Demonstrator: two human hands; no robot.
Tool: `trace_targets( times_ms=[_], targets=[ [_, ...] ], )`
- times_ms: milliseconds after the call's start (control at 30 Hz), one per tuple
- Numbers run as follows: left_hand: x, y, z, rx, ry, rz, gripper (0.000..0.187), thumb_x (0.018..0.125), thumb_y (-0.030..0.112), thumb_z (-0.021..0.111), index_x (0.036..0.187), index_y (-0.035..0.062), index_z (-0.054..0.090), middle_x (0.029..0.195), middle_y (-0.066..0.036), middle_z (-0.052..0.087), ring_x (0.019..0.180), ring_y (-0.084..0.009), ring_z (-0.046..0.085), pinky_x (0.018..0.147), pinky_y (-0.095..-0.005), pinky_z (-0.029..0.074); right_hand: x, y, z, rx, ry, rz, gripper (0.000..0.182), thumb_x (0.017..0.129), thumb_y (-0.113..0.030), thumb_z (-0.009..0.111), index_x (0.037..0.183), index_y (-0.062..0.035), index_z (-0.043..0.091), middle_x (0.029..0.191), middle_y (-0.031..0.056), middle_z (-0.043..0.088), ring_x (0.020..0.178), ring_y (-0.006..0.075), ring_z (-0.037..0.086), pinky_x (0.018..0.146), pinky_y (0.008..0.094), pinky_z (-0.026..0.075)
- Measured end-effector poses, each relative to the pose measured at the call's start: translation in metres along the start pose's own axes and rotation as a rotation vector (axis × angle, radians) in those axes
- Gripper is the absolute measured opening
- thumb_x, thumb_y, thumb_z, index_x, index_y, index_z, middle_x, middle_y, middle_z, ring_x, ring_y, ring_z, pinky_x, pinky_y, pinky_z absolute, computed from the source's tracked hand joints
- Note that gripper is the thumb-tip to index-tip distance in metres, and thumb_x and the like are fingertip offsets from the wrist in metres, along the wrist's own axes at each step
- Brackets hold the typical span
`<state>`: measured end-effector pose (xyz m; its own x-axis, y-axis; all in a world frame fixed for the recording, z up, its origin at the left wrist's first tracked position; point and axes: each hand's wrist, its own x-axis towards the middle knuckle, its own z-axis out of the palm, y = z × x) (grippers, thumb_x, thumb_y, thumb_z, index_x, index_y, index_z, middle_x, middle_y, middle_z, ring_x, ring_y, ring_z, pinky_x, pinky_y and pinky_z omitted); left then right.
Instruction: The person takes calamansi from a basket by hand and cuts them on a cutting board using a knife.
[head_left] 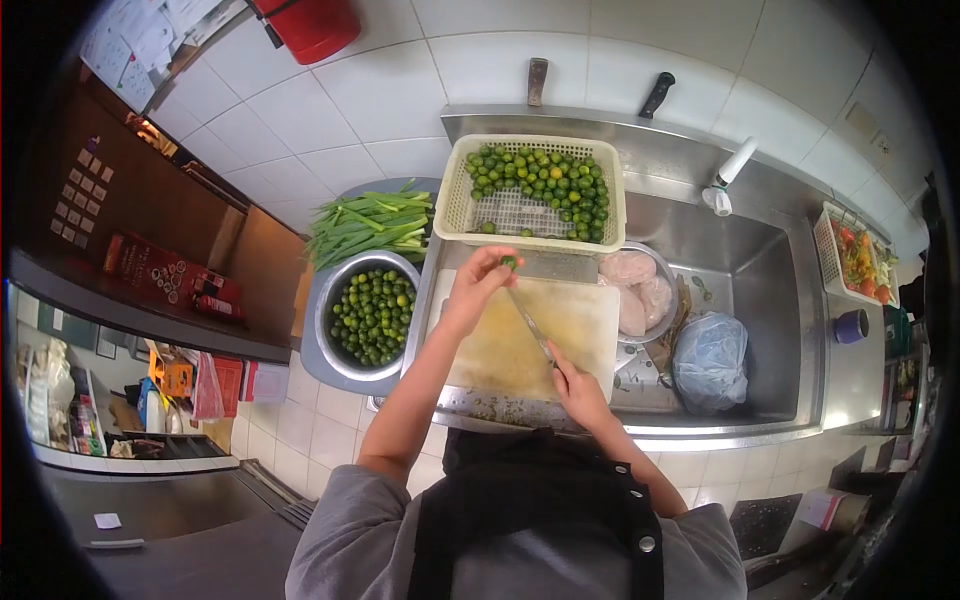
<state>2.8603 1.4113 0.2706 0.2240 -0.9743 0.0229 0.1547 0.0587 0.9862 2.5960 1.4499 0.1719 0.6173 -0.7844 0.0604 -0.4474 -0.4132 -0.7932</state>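
Note:
Between the fingertips of my left hand [477,287] is a small green citrus fruit [508,262], held above the far edge of a stained cutting board [575,330]. My right hand [580,388] grips a knife [530,325] by its handle, the blade pointing up and left toward the fruit. Beyond the board stands a cream plastic basket [457,190] with many green citrus fruits [550,180] in it. Left of the board, a metal bowl [322,340] is full of similar fruits [370,315].
Green leafy stalks [370,225] lie behind the bowl. Right of the board, a metal bowl holds raw pale meat [632,285]. The sink [760,270] contains a tied plastic bag [710,360] beneath a faucet [730,180]. Two knife handles [657,95] rise along the wall.

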Motion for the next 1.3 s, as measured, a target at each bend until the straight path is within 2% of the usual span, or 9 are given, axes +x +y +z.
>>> trace_targets(
  times_ms=[100,133,333,467,533,867,967,1033,1300],
  targets=[
    [-0.02,-0.027,-0.006,-0.003,0.055,-0.007,0.021,0.101,0.009,0.046,0.118,0.0068,0.057,0.094,-0.002,0.058,0.081,-0.0106,0.05,0.075,-0.0258,0.043,-0.001,0.002,0.002,0.002,0.006,-0.013,0.058,0.102,-0.018,0.053,0.157,-0.0222,0.037,0.081,0.0275,0.066,0.072,0.0468,0.066,0.068,0.0557,0.051],
    [-0.029,-0.029,-0.002,0.039,0.09,-0.026,0.016,0.101,0.011,0.041,0.111,0.0084,0.052,0.086,0.0,0.047,0.074,-0.0102,0.041,0.07,-0.0258,0.036,-0.002,0.002,0.002,-0.014,-0.002,-0.001,0.058,0.102,-0.018,0.053,0.157,-0.0221,0.037,0.081,0.0279,0.067,0.073,0.0471,0.066,0.068,0.0555,0.051],
    [-0.055,-0.051,0.0,0.054,0.078,-0.014,0.008,0.1,0.01,0.041,0.105,0.0097,0.047,0.083,-0.001,0.043,0.073,-0.011,0.039,0.069,-0.0268,0.037,-0.005,-0.002,0.001,-0.034,-0.003,0.033,0.059,0.101,-0.015,0.054,0.157,-0.021,0.038,0.088,0.0286,0.067,0.078,0.0471,0.066,0.071,0.053,0.052],
    [-0.062,-0.054,0.008,-0.009,0.111,-0.086,0.007,0.099,0.012,0.041,0.104,0.0106,0.047,0.082,-0.001,0.042,0.072,-0.0119,0.04,0.069,-0.0279,0.036,-0.007,-0.002,0.003,-0.03,0.013,0.046,0.059,0.1,-0.013,0.056,0.156,-0.0204,0.039,0.091,0.0279,0.067,0.08,0.0466,0.066,0.071,0.0519,0.051],
    [-0.061,-0.061,0.004,-0.256,0.115,-0.229,0.008,0.096,0.013,0.043,0.103,0.0117,0.046,0.083,-0.002,0.043,0.074,-0.0134,0.041,0.071,-0.0297,0.036,-0.007,-0.003,0.002,-0.026,0.017,0.043,0.059,0.1,-0.014,0.054,0.157,-0.0214,0.038,0.092,0.029,0.067,0.08,0.0474,0.066,0.072,0.054,0.051],
    [-0.082,-0.071,-0.002,-0.339,0.089,-0.145,0.014,0.089,0.015,0.049,0.103,0.013,0.046,0.086,-0.002,0.043,0.077,-0.0156,0.042,0.075,-0.03,0.036,-0.009,-0.007,0.003,-0.05,0.046,0.028,0.06,0.1,-0.012,0.056,0.156,-0.0223,0.039,0.092,0.0275,0.067,0.081,0.0465,0.067,0.071,0.0521,0.052],
    [-0.085,-0.07,0.0,-0.382,0.129,-0.162,0.016,0.087,0.009,0.046,0.102,0.0128,0.047,0.086,-0.002,0.044,0.077,-0.0153,0.041,0.075,-0.0301,0.036,-0.009,-0.004,0.005,-0.045,0.062,0.0,0.061,0.099,-0.011,0.057,0.156,-0.0216,0.04,0.095,0.0273,0.068,0.083,0.0462,0.067,0.072,0.0521,0.052],
    [-0.087,-0.07,-0.004,-0.366,0.155,-0.295,0.027,0.081,0.001,0.04,0.104,0.0127,0.046,0.085,-0.001,0.044,0.077,-0.015,0.04,0.075,-0.0299,0.036,-0.009,-0.004,0.005,-0.054,0.054,0.0,0.061,0.099,-0.011,0.057,0.156,-0.0214,0.04,0.096,0.0272,0.068,0.083,0.0461,0.067,0.073,0.0521,0.052],
    [-0.099,-0.093,-0.014,-0.196,0.137,-0.207,0.017,0.09,0.009,0.047,0.106,0.0128,0.049,0.089,-0.001,0.046,0.081,-0.0138,0.042,0.076,-0.0293,0.037,-0.009,-0.006,0.006,-0.083,0.044,0.008,0.061,0.098,-0.011,0.057,0.156,-0.0216,0.04,0.098,0.0274,0.068,0.085,0.0461,0.067,0.073,0.0523,0.052]
  ],
)
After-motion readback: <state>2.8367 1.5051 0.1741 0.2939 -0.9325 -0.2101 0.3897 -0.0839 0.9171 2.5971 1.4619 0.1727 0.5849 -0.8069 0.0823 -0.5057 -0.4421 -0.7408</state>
